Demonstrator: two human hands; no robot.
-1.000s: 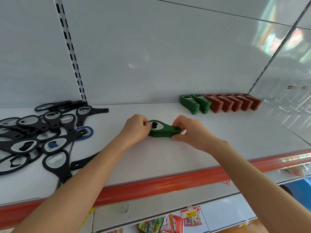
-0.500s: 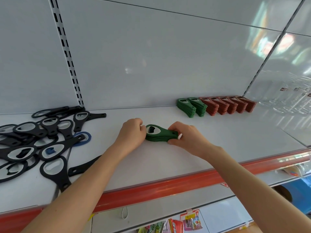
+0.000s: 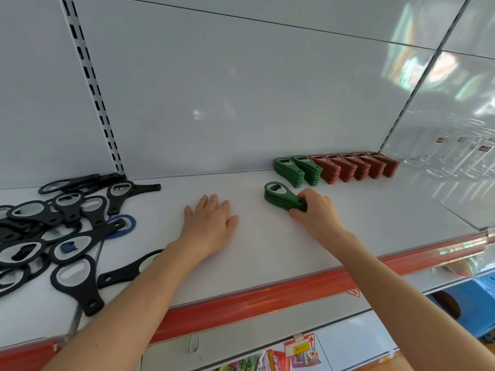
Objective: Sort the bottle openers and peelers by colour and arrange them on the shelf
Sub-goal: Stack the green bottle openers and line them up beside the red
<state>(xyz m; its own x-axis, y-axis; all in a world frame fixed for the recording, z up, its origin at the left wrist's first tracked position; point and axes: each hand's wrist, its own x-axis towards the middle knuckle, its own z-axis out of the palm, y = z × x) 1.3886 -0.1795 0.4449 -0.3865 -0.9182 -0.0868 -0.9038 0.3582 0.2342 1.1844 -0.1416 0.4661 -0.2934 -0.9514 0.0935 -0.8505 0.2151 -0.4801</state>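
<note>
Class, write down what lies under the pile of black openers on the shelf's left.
A blue opener shows beneath the black openers; more blue shows through one ring. How many lie underneath is hidden by the pile.

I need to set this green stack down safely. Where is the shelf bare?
Bare shelf lies in front of the red stacks, right of the right hand holding the green stack. More lies along the back wall between the black openers and the rear green stacks, beyond the left hand. The left end is crowded.
</note>
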